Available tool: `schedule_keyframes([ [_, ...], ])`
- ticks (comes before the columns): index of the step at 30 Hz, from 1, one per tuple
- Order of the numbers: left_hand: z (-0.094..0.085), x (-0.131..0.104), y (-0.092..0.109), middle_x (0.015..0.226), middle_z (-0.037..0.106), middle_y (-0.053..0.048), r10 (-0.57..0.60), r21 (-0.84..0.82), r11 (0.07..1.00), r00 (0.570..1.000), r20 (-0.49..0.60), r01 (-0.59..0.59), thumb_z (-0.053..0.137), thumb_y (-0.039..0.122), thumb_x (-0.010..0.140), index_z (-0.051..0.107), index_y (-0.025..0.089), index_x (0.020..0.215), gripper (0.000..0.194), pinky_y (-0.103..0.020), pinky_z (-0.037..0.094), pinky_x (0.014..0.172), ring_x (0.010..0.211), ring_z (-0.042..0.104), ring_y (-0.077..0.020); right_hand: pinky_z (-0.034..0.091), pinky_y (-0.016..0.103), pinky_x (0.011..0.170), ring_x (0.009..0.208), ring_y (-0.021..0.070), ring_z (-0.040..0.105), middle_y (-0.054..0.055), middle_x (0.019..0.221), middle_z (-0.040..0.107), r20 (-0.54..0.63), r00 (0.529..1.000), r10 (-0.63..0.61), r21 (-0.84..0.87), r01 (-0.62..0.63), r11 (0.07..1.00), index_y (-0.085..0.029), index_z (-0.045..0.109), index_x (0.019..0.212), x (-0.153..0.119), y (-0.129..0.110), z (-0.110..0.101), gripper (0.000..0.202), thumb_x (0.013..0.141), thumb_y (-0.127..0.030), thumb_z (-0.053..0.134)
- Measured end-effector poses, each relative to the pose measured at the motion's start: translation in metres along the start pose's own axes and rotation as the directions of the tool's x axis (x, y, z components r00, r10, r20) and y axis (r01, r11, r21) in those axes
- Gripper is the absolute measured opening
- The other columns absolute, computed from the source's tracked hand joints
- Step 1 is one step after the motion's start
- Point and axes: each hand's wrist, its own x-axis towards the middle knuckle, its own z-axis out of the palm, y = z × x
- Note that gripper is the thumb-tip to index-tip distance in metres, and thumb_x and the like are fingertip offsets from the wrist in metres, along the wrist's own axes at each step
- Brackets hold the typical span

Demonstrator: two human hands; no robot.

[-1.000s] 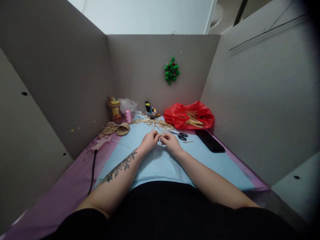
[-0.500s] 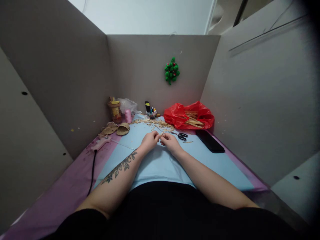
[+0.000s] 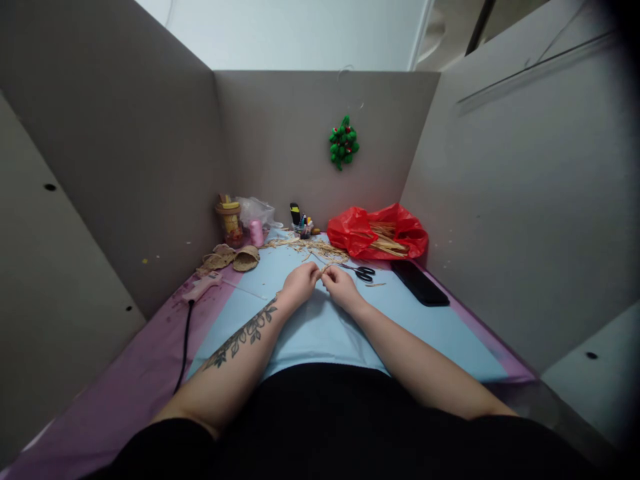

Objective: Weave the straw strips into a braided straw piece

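Observation:
My left hand (image 3: 301,283) and my right hand (image 3: 341,285) meet over the middle of the blue sheet (image 3: 320,333), fingers pinched. Between their fingertips shows a small piece of straw (image 3: 324,269), mostly covered by the fingers. Just beyond my right hand lie black-handled scissors (image 3: 365,273), flat on the sheet. Loose straw bits (image 3: 325,249) are scattered past both hands. A short straw strip (image 3: 375,285) rests to the right of my right hand.
At the back right, a red plastic bag (image 3: 350,230) holds straw; a black phone (image 3: 420,283) lies before it. On the left are a pink glue gun (image 3: 203,287) with its cord, woven pieces (image 3: 245,259), pink thread (image 3: 256,233) and a cup (image 3: 231,223). Grey panels enclose three sides.
My right hand's fingers have shifted very slightly, and the gap between the two hands is a little wider. Both hands keep their pinch; the other things stay where they were.

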Motion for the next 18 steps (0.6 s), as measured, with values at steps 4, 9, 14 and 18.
schedule_keyframes([
  [4, -0.0022, -0.0018, 0.0020, 0.078, 0.061, -0.004, 0.036, 0.023, 0.999, 0.999, -0.009, -0.035, 0.045, 0.026, 0.082, 0.058, 0.019, 0.080, 0.015, -0.025, 0.037, 0.064, 0.072, 0.052, -0.0151, 0.033, 0.026, 0.056, 0.057, 0.0144, 0.045, -0.001, 0.058, 0.050, -0.012, 1.000, -0.022, -0.068, 0.021, 0.997, -0.020, 0.047, 0.063, 0.0003, -0.0008, -0.0002, 0.011, 0.072, -0.026, 0.045],
  [9, 0.0007, 0.0012, -0.0024, 0.073, 0.063, -0.001, 0.000, -0.138, 0.990, 1.000, -0.002, 0.000, 0.048, 0.027, 0.079, 0.060, 0.017, 0.079, 0.016, -0.023, 0.038, 0.061, 0.065, 0.053, -0.0124, 0.031, 0.026, 0.056, 0.056, 0.0144, 0.044, -0.002, 0.057, 0.048, -0.065, 0.997, -0.042, -0.140, 0.033, 0.990, -0.021, 0.045, 0.063, -0.0001, 0.0005, -0.0014, 0.011, 0.073, -0.025, 0.044],
  [14, 0.0023, 0.0029, -0.0014, 0.067, 0.062, -0.001, -0.100, -0.343, 0.932, 0.993, 0.062, 0.116, 0.052, 0.027, 0.074, 0.063, 0.013, 0.076, 0.018, -0.021, 0.040, 0.058, 0.062, 0.053, -0.0115, 0.031, 0.026, 0.056, 0.056, 0.0148, 0.045, -0.001, 0.057, 0.050, -0.137, 0.988, -0.070, -0.182, 0.044, 0.982, -0.021, 0.046, 0.062, 0.0002, 0.0048, -0.0030, 0.012, 0.074, -0.024, 0.045],
  [18, 0.0011, 0.0012, 0.0030, 0.064, 0.062, -0.002, -0.113, -0.471, 0.868, 0.986, 0.120, 0.157, 0.056, 0.028, 0.070, 0.065, 0.011, 0.074, 0.020, -0.021, 0.040, 0.056, 0.059, 0.052, -0.0106, 0.034, 0.026, 0.054, 0.054, 0.0146, 0.048, -0.001, 0.055, 0.053, -0.166, 0.986, -0.008, -0.159, -0.019, 0.987, -0.021, 0.048, 0.062, 0.0009, 0.0071, -0.0036, 0.013, 0.073, -0.026, 0.046],
])
